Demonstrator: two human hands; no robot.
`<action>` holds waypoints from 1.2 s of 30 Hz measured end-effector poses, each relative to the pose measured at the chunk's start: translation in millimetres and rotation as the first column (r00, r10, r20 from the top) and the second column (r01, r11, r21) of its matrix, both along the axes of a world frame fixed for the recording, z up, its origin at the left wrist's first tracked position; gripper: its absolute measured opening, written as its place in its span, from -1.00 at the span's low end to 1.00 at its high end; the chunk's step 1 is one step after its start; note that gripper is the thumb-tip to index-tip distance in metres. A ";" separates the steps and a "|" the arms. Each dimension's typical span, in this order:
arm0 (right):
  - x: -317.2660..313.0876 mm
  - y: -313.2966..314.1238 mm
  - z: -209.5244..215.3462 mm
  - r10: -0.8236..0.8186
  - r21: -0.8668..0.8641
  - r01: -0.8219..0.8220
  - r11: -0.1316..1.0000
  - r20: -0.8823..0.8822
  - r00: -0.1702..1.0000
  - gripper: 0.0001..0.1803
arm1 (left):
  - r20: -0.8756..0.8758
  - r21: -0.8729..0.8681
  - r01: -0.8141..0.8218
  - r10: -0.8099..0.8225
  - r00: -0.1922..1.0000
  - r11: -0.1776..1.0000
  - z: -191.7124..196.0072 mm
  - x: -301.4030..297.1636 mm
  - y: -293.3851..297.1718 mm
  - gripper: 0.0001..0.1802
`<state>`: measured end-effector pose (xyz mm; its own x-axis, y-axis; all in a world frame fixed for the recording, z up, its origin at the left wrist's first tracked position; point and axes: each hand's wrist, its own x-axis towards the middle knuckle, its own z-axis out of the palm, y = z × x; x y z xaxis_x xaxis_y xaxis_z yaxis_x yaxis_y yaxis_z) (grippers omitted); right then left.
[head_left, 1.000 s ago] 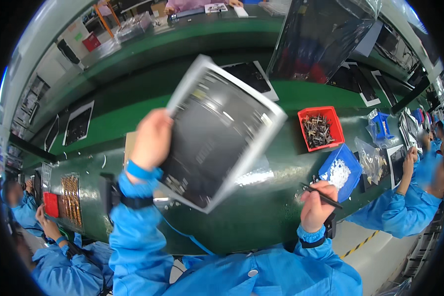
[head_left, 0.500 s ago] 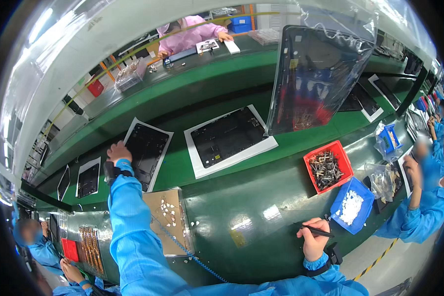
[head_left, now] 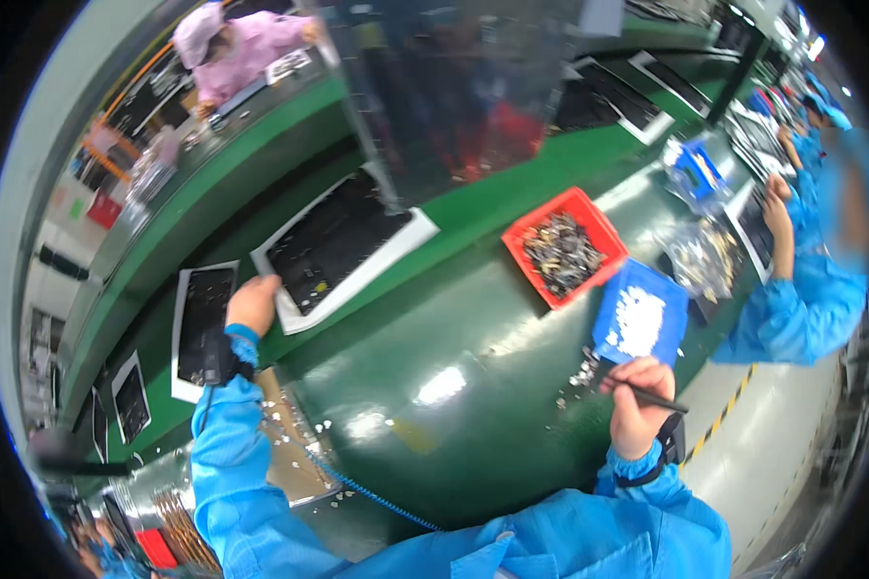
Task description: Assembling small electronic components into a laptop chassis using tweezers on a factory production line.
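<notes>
My left hand [head_left: 253, 305] reaches to the near-left edge of a white sheet [head_left: 343, 307], its fingers closed at that edge. On the sheet lies a flat black panel [head_left: 333, 246]. My right hand [head_left: 641, 405] holds slim black tweezers [head_left: 658, 398], their thin end toward a scatter of small white pieces [head_left: 581, 374] on the bench. Just beyond that hand stands a blue tray [head_left: 608, 323] with many small white pieces in it. A red bin [head_left: 526, 272] of small metal parts adjoins the tray.
Another panel on white paper [head_left: 203, 323] lies left of my left hand. A brown board in a clear tray [head_left: 294, 454] and a coiled blue cord [head_left: 377, 500] are near my left arm. A clear hanging sheet [head_left: 454, 87] blocks part of the back. A co-worker's arm [head_left: 777, 232] is at right.
The view has swung to the right. My left hand went from the left-hand panel to the edge of the middle white sheet. My right hand, still holding the tweezers, came nearer the blue tray.
</notes>
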<state>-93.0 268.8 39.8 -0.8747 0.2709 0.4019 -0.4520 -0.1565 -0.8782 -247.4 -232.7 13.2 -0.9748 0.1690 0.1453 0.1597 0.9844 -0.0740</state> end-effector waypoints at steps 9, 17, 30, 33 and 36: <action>8.2 44.6 -16.9 -0.090 0.834 -0.082 0.546 0.155 0.984 -0.77 | 0.411 0.844 -0.190 0.376 0.831 -0.502 17.8 -23.8 39.4 -0.37; -0.2 27.7 -33.7 -0.001 0.929 -0.052 0.367 0.056 0.998 -0.83 | -0.080 0.996 0.045 0.557 0.826 0.076 60.1 -17.7 39.8 -0.57; -1.6 22.1 -30.2 0.204 0.923 -0.174 0.343 0.107 0.973 -0.83 | 0.245 0.574 0.353 -0.566 0.787 0.739 295.9 196.1 141.5 -0.77; -2.4 35.2 -25.7 0.216 0.846 -0.154 0.511 0.046 0.975 -0.80 | 0.559 0.664 0.347 -0.748 0.358 0.663 267.5 162.2 193.8 -0.80; 5.5 39.8 -3.1 0.155 0.666 -0.200 0.719 0.127 0.980 -0.86 | 0.625 0.705 0.351 -0.774 0.103 0.616 184.6 144.7 253.2 -0.75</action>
